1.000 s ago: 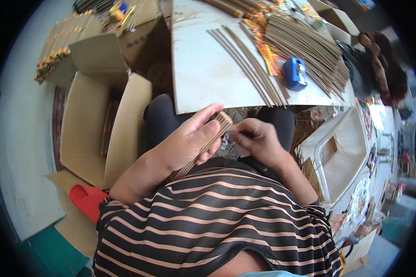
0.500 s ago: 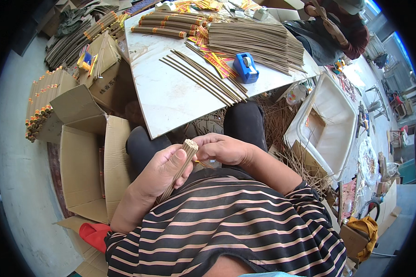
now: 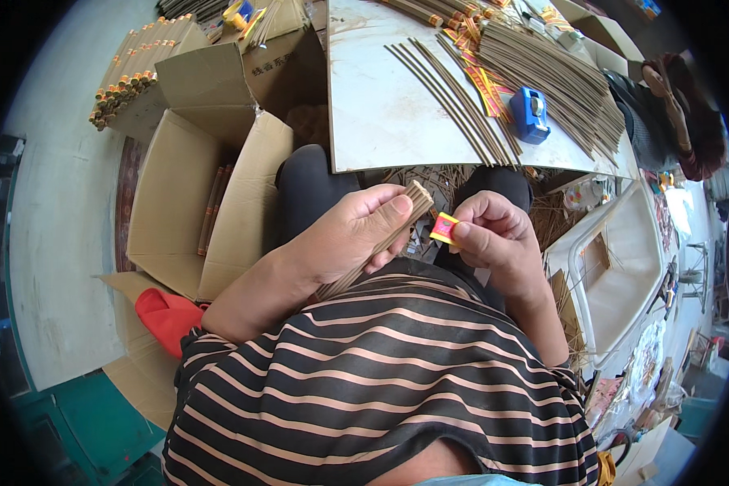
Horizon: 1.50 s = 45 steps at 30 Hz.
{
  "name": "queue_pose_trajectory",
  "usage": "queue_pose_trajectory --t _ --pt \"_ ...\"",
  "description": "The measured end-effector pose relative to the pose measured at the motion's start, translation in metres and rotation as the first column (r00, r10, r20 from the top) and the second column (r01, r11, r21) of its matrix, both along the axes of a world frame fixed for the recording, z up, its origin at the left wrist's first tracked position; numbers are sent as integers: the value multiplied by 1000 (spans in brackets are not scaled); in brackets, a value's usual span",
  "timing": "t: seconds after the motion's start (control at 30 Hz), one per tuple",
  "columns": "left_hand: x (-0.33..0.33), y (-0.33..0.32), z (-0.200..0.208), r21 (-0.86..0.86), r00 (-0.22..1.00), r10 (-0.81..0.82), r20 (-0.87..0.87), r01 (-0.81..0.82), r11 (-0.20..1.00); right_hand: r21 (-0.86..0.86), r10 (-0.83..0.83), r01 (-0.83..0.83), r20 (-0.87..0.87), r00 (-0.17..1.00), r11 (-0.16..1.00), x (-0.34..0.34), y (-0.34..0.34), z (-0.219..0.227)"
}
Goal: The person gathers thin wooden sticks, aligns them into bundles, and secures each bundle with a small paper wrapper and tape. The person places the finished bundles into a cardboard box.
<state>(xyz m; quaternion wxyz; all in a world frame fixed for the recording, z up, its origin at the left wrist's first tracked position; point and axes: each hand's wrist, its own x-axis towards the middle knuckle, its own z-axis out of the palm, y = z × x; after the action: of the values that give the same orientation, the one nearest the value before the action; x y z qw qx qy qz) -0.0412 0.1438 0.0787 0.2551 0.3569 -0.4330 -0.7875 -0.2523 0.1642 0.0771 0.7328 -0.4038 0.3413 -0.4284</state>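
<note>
My left hand [image 3: 368, 223] is closed around a bundle of thin brown incense sticks [image 3: 417, 197], held slantwise over my lap with its pale, even ends up and to the right. The bundle's lower end rests near my striped shirt. In my right hand [image 3: 500, 231] a small yellow label with a pink-red middle [image 3: 443, 228] is pinched between thumb and fingers, just right of the bundle and apart from it. On the white table [image 3: 368, 105] ahead lie several loose sticks [image 3: 454, 101], a larger pile of sticks [image 3: 547, 81], red-and-yellow labels [image 3: 484, 87] and a blue tape dispenser [image 3: 530, 116].
At my left an open cardboard box [image 3: 166, 190] contains a few wrapped bundles [image 3: 214, 211]. Behind it are stacked labelled bundles [image 3: 142, 61]. To the right stands a white tub [image 3: 616, 300] beside scattered sticks. Another person [image 3: 668, 113] sits beyond the table's right side.
The view has swung, shifting the scene rightward. My right hand has moved away from the bundle and now shows the yellow label. My left hand still grips the sticks.
</note>
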Motion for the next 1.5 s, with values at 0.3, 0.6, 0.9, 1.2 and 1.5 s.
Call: queue_pose_trajectory --t 0.3,0.6,0.9,1.2,1.5 --pt "-2 -1 -2 -128 999 13 31 -9 992 -207 -242 173 -379 893 963 37 -4 -1" --pt "1 0 -7 -143 1000 11 6 -10 990 -285 -321 217 -397 860 934 45 -5 -5" --pt "1 -2 -11 -239 999 -26 37 35 970 -300 -320 196 -455 831 934 45 -7 -1" --pt "0 0 -9 -152 1000 17 -9 -18 988 -215 -239 161 -414 878 963 40 -6 2" --pt "-3 -1 -10 -149 1000 8 11 -6 989 -192 -214 154 -351 912 969 36 -8 0"
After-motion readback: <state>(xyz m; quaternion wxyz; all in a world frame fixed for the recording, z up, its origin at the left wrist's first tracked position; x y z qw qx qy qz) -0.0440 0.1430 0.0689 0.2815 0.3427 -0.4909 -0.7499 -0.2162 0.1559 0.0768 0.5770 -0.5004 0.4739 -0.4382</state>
